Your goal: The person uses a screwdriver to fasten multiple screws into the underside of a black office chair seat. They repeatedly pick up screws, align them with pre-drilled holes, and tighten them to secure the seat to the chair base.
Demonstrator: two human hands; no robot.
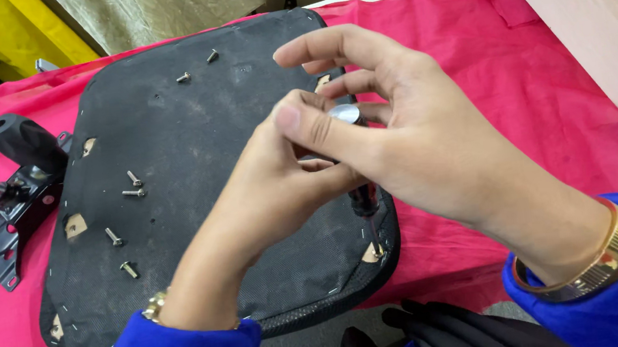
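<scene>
Surface: red cloth (519, 74) under black seat base (184, 134).
Left hand (272, 194): pinching screwdriver (366, 214) shaft.
Right hand (415, 135): fingertips pinching its silver cap.
Screwdriver: upright, tip at seat's near corner.
Loose screws (132, 189): scattered on seat.

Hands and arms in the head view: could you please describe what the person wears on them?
Both arms wear bright blue sleeves. The right wrist carries a wide ribbed gold bangle; the left wrist shows a smaller gold bracelet at the cuff. The hands themselves are bare, no gloves.
</scene>
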